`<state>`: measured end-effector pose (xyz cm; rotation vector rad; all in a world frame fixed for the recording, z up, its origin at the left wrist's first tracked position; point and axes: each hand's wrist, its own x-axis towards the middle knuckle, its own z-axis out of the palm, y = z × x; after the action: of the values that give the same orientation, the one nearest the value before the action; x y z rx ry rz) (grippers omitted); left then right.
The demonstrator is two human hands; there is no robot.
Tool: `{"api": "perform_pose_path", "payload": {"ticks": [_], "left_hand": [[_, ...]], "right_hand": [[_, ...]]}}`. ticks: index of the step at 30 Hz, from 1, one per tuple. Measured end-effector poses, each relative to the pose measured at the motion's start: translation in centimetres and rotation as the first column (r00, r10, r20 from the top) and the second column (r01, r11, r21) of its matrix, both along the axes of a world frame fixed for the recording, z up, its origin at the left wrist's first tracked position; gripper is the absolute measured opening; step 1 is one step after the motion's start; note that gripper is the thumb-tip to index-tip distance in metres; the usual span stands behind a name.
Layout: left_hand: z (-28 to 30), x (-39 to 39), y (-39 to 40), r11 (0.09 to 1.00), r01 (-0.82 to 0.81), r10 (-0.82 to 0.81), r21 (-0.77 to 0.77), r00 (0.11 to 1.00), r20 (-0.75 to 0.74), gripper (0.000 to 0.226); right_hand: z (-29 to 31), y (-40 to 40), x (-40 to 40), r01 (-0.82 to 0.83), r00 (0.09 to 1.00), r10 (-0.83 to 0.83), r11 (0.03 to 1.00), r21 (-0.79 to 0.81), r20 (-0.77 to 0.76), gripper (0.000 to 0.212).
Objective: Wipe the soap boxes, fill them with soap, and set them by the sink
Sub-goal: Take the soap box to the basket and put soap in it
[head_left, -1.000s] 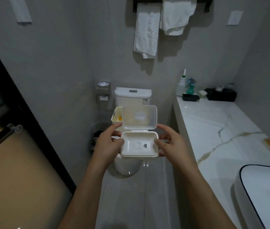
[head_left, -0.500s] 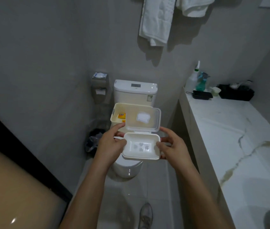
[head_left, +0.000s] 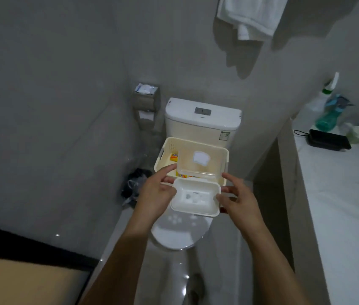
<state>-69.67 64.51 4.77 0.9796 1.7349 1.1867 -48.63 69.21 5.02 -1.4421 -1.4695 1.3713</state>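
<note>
**Two hands hold an open soap box over the toilet**

Two bare hands hold one white rectangular plastic soap box (head_left: pixel 196 198) in the head view, its clear hinged lid (head_left: pixel 199 165) tipped up and back. The left hand (head_left: pixel 155 194) grips the box's left end, thumb at the near rim and fingers reaching along the far side by the hinge. The right hand (head_left: pixel 237 200) grips the right end, thumb against the side wall and fingers curled behind it. A white patch shows on the lid; the tray's floor shows pale raised bumps, and whether anything lies in it I cannot tell.

The box hangs in the air above the closed white toilet seat (head_left: pixel 180 232), just in front of a cream perforated plastic basket (head_left: pixel 169 144) that sits at the back of the seat, against the white toilet cistern (head_left: pixel 202 119). Inside the basket, a small yellow-and-orange wrapped bar (head_left: pixel 174 156) lies at the left end, and another yellow pack shows through the clear lid.

On the grey wall to the left of the cistern hangs a steel paper holder (head_left: pixel 146 101). A black bin bag (head_left: pixel 136 183) sits on the floor beside the toilet. White towels (head_left: pixel 251 14) hang at the top edge. Along the right edge runs a white marble countertop (head_left: pixel 339 194); at its far end stand a white spray bottle (head_left: pixel 325 95), a teal bottle (head_left: pixel 328 119) and a flat black tray (head_left: pixel 328 140).
</note>
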Motion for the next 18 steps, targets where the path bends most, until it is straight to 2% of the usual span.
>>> {"api": "perform_pose_path", "payload": {"ticks": [7, 15, 18], "left_hand": [[-6.7, -0.8, 5.0, 0.996, 0.007, -0.005, -0.093, 1.0, 0.029, 0.069], [-18.6, -2.2, 7.0, 0.971, 0.029, -0.013, -0.238, 0.997, 0.071, 0.068], [-22.8, -2.9, 7.4, 0.963, 0.055, -0.041, -0.264, 0.998, 0.057, 0.068]], "right_hand": [[-7.1, 5.4, -0.6, -0.026, 0.997, 0.033, 0.995, -0.095, 0.076, 0.062], [-19.0, 6.7, -2.3, 0.034, 0.989, -0.007, 0.983, -0.183, 0.146, 0.066], [-23.8, 6.4, -3.2, 0.063, 0.982, -0.023, 0.975, -0.212, 0.189, 0.062]]}}
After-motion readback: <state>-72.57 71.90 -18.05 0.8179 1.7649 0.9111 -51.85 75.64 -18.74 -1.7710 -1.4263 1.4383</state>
